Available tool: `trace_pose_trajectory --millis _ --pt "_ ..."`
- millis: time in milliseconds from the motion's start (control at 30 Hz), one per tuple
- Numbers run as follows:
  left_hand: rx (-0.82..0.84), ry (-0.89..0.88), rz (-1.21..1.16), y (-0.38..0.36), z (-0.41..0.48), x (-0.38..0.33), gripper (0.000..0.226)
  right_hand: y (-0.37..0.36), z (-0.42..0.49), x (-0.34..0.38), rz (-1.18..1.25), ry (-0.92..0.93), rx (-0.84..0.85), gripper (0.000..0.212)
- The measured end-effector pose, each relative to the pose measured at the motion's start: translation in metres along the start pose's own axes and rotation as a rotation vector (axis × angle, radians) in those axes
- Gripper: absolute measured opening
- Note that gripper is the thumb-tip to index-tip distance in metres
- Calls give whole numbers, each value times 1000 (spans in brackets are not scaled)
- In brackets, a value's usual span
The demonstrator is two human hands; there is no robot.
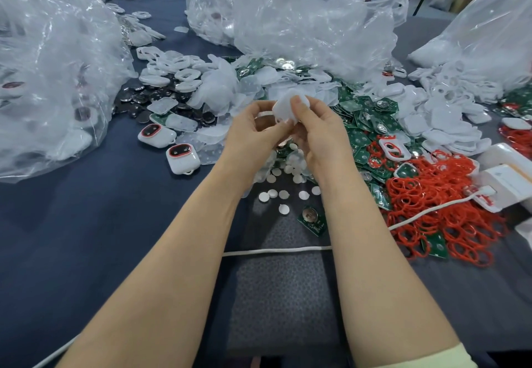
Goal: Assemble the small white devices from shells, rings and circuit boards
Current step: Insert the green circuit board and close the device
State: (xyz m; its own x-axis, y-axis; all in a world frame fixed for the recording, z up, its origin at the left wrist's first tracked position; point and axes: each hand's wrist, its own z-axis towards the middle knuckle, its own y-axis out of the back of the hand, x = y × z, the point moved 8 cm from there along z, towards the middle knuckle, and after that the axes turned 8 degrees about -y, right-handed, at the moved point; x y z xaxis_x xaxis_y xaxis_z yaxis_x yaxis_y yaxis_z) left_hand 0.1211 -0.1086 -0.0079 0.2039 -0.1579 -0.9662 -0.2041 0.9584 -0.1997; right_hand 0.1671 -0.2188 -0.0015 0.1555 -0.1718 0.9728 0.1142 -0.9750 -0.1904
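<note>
Both hands are raised over the middle of the table around one white shell. My left hand grips it from the left with curled fingers. My right hand pinches it from the right, thumb on top. Two finished white devices with red rings lie to the left. Green circuit boards are heaped to the right, red rings in a pile further right. Loose white shells and translucent covers lie beyond the hands.
Large clear plastic bags stand at left, centre back and right. Small white discs and one circuit board lie near my forearms. A white cord crosses a grey mat. White boxes sit at the right edge.
</note>
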Motion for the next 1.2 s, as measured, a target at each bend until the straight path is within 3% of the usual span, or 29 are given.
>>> trace_pose_trajectory --millis 100,167,367,533,633,733,833,900,1000,1200 --pt "-33 -58 202 6 1 -7 26 0 0 4 -250 67 -13 22" --pt "-31 -81 232 8 1 -10 24 3 0 4 -290 73 -12 25" --pt "-5 -91 163 3 2 -7 27 4 1 5 -201 113 -66 22" --pt "-73 -75 20 13 6 -6 27 -10 -3 2 -118 95 135 9" --pt "-115 -65 -133 15 7 -6 28 -15 -8 15 -344 286 99 16" --pt "-206 61 -304 20 8 2 19 -13 -18 28 -443 466 5 15" --pt "-163 152 -231 20 6 6 35 -16 -23 30 -538 540 -22 14" --pt "-129 142 -171 18 5 5 34 -19 -21 26 -590 505 12 16" --pt "-156 154 -197 21 6 7 15 -21 -14 20 -680 408 84 29" --pt "-127 95 -151 19 9 5 12 -6 -4 11 -426 181 13 26"
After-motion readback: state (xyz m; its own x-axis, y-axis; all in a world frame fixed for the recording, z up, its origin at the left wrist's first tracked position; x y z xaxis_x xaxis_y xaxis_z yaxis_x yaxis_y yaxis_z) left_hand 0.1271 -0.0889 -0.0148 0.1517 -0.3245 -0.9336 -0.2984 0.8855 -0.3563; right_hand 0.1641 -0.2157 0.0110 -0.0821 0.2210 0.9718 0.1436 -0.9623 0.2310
